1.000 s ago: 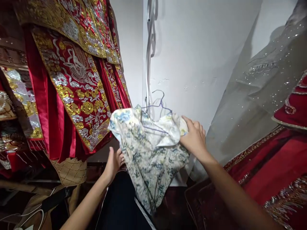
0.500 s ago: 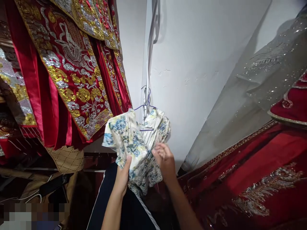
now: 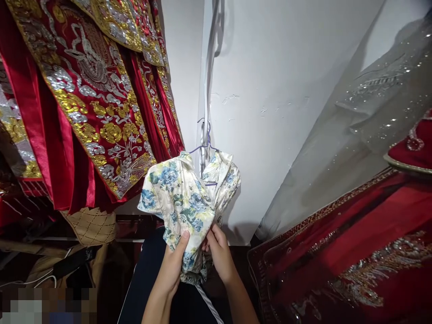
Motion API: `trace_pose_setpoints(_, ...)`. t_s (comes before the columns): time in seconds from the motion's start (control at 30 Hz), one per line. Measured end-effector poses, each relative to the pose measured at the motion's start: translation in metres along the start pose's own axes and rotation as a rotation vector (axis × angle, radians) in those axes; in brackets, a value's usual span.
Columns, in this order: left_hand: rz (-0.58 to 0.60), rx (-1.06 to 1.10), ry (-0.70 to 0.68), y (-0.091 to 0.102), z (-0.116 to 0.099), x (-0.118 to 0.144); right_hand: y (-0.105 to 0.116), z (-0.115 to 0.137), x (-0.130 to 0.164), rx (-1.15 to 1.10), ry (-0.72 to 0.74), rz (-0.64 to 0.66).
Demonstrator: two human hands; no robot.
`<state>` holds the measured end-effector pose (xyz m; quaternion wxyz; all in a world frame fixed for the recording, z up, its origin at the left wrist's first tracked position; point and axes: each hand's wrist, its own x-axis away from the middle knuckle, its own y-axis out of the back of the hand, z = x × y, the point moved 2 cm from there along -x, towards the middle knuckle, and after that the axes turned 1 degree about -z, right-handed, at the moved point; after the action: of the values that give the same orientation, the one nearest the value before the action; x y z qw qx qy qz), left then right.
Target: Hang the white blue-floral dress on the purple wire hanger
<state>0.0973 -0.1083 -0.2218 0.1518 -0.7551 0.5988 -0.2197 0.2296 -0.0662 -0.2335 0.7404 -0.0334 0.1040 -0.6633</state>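
A short-sleeved floral blouse [image 3: 182, 193], white with blue and yellow flowers, hangs on a purple hanger [image 3: 206, 140] in front of me. My left hand [image 3: 176, 258] grips its lower left part, thumb on the front and the other fingers hidden behind the cloth. At the front edge of the blouse, my right hand [image 3: 218, 252] pinches the fabric between thumb and fingers. The front panel is drawn across to the right, and the lower hem bunches below my hands.
Red costumes with gold and silver embroidery [image 3: 111, 126] hang at left. A sheer sparkling cloth [image 3: 337, 130] and a beaded red garment [image 3: 337, 252] are at right. Behind the blouse stands a white wall [image 3: 263, 67] with a hanging strap [image 3: 208, 67]. A wooden frame [image 3: 99, 265] sits lower left.
My right hand has moved down and left from the blouse's right side and now holds its front edge. The left front panel is spread further right. My left hand keeps its grip, slightly lower.
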Motion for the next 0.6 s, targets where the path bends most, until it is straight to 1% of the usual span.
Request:
trace_pose_setpoints(0.07,-0.002,-0.011,0.005,-0.003,0.001,0.002,0.004,-0.001,0.002,-0.01,-0.006,-0.051)
trace_pose_setpoints(0.13,-0.01,-0.022,0.002,-0.003,0.002,0.002,0.007,-0.001,0.005,-0.034,-0.008,-0.071)
trace_pose_setpoints(0.27,-0.072,-0.03,-0.017,0.004,0.003,0.001,0.006,0.003,0.009,-0.034,-0.027,-0.022)
trace_pose_setpoints(0.33,-0.084,-0.007,-0.009,0.005,0.003,0.001,0.004,0.006,0.01,-0.019,-0.002,0.005)
trace_pose_setpoints(0.4,-0.064,0.018,0.023,0.002,0.001,0.003,0.003,0.008,0.011,-0.013,0.019,0.035)
trace_pose_setpoints(0.5,-0.052,0.024,0.092,-0.004,-0.002,0.007,0.001,0.009,0.011,0.015,0.003,0.066)
trace_pose_setpoints(0.6,-0.066,0.03,0.105,-0.008,-0.005,0.012,0.0,0.011,0.01,0.054,0.001,0.074)
